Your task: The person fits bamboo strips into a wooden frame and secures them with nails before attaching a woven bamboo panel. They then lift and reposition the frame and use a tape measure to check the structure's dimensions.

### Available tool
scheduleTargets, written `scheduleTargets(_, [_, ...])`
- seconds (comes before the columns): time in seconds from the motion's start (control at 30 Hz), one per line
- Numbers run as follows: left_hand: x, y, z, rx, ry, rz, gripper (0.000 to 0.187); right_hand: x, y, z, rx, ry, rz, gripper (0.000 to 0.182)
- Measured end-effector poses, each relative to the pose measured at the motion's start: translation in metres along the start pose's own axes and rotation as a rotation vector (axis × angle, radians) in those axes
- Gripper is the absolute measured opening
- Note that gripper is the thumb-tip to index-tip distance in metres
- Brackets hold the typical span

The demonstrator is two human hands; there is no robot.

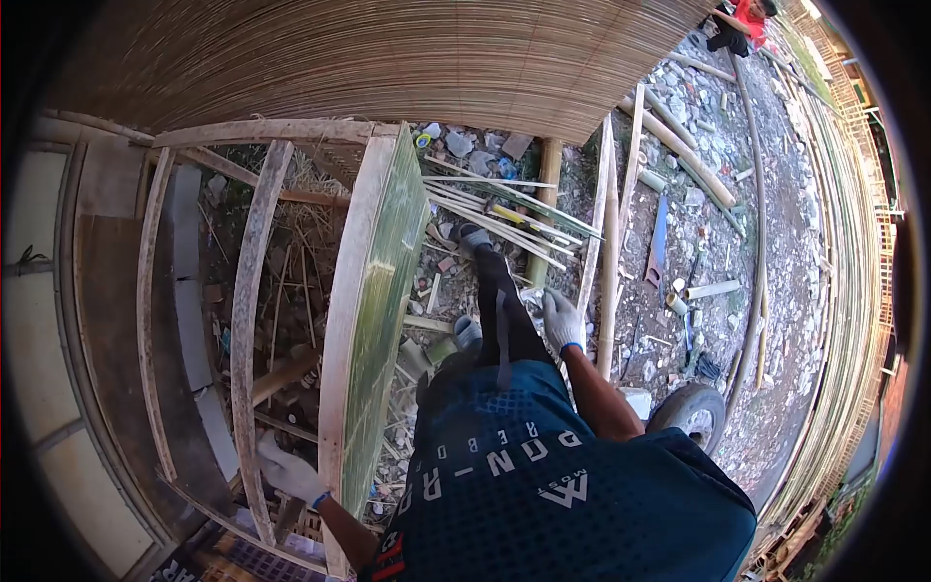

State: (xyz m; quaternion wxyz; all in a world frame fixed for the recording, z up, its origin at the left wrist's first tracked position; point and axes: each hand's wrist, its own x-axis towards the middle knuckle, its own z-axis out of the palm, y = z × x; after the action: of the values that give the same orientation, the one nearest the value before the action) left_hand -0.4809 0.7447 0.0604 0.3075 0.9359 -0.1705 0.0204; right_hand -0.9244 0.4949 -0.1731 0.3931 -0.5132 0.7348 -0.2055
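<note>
My left hand [287,472], in a white glove, grips a pale wooden slat [254,291] of an upright wooden frame near its lower end. Beside it stands a panel of green bamboo strips [378,301] fixed to the frame. My right hand [561,321], also gloved, hangs by my leg near a long bamboo pole [609,252], fingers loosely apart and holding nothing. My dark trousers and shoe [472,236] reach toward a bundle of thin bamboo splits [495,215] on the ground.
A large woven bamboo mat [388,58] hangs overhead. Rubble, stones and bamboo poles [679,145] litter the ground. A blue saw [658,247] lies right of the pole. A wheel [690,412] sits near my right side. A person in red [747,19] stands far off.
</note>
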Motion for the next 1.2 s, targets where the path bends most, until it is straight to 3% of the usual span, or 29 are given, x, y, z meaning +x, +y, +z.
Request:
scheduleTargets(0.03, [-0.005, 0.013, 0.016, 0.040, -0.035, 0.054, 0.052, -0.004, -0.034, -0.013, 0.044, -0.140, 0.218, 0.040])
scheduleTargets(0.07, [-0.007, 0.027, 0.033, 0.079, -0.068, 0.108, 0.052, 0.011, 0.040, 0.026, -0.159, 0.098, -0.142, 0.039])
scheduleTargets(0.1, [-0.009, 0.044, 0.053, 0.110, -0.095, 0.161, 0.051, 0.016, 0.048, 0.028, -0.229, 0.051, -0.039, 0.038])
scheduleTargets(0.2, [-0.006, 0.106, 0.116, -0.040, -0.150, 0.027, 0.049, 0.066, 0.021, 0.025, -0.302, -0.060, 0.265, 0.034])
scheduleTargets(0.23, [0.000, 0.139, 0.133, 0.013, -0.181, 0.064, 0.047, 0.091, 0.013, 0.022, -0.274, -0.079, 0.345, 0.033])
scheduleTargets(0.33, [0.026, 0.192, 0.175, 0.081, -0.446, 0.264, 0.046, 0.180, -0.006, 0.027, -0.200, 0.013, 0.282, 0.033])
scheduleTargets(0.4, [0.039, 0.211, 0.192, 0.096, -0.512, 0.183, 0.046, 0.247, 0.010, 0.043, -0.188, -0.010, 0.113, 0.032])
scheduleTargets(0.5, [0.045, 0.225, 0.205, 0.077, -0.549, -0.004, 0.045, 0.314, -0.048, 0.044, -0.090, -0.171, 0.091, 0.035])
scheduleTargets(0.57, [0.044, 0.218, 0.217, 0.092, -0.569, -0.082, 0.046, 0.337, -0.120, 0.043, -0.060, -0.265, 0.034, 0.039])
scheduleTargets(0.6, [0.042, 0.220, 0.224, 0.154, -0.549, -0.061, 0.046, 0.352, -0.116, 0.057, 0.008, -0.319, 0.040, 0.043])
scheduleTargets(0.67, [0.035, 0.231, 0.238, 0.287, -0.531, -0.024, 0.048, 0.351, -0.173, 0.072, 0.248, -0.403, 0.122, 0.044])
scheduleTargets(0.83, [0.022, 0.203, 0.266, 0.390, -0.248, -0.050, 0.055, 0.305, -0.297, 0.109, 0.411, -0.632, -0.071, 0.040])
scheduleTargets(0.9, [0.023, 0.206, 0.267, 0.396, -0.245, -0.054, 0.052, 0.281, -0.340, 0.113, 0.448, -0.738, -0.130, 0.040])
scheduleTargets(1.0, [0.016, 0.199, 0.267, 0.403, -0.220, -0.016, 0.045, 0.263, -0.376, 0.120, 0.309, -0.706, -0.484, 0.044])
scheduleTargets(1.2, [0.018, 0.204, 0.269, 0.269, -0.066, 0.030, 0.027, 0.243, -0.434, 0.124, 0.049, -0.782, -0.764, 0.054])
